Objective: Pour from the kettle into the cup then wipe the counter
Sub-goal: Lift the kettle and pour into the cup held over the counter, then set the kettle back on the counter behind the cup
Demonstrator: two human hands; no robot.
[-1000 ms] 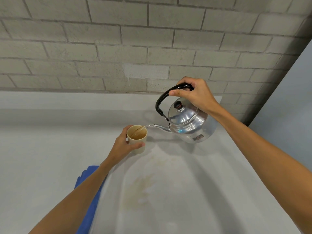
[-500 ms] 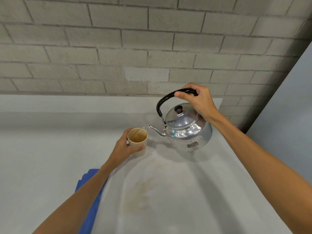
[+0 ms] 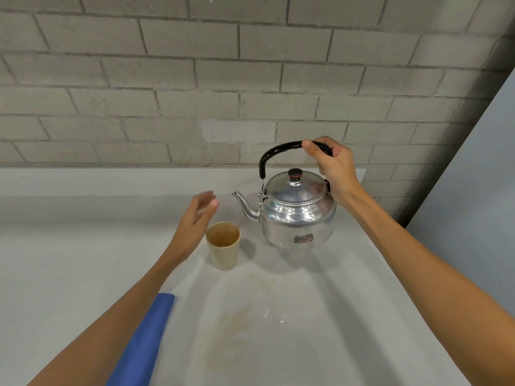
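Observation:
A shiny metal kettle (image 3: 298, 218) with a black handle stands upright on the grey counter (image 3: 69, 274), spout pointing left. My right hand (image 3: 333, 168) grips the top of its handle. A beige cup (image 3: 223, 246) with brownish liquid inside stands on the counter just left of the spout. My left hand (image 3: 195, 221) hovers beside the cup's left rim, fingers apart, not touching it. A blue cloth (image 3: 145, 344) lies on the counter under my left forearm, partly hidden by it.
A brownish wet stain (image 3: 239, 327) spreads over the counter in front of the cup. A grey block wall (image 3: 223, 79) runs along the back. The counter's right edge (image 3: 390, 232) drops off beside a pale blue panel (image 3: 473, 190).
The kettle went from tilted and pouring to upright on the counter, moved right. My left hand let go of the cup and opened.

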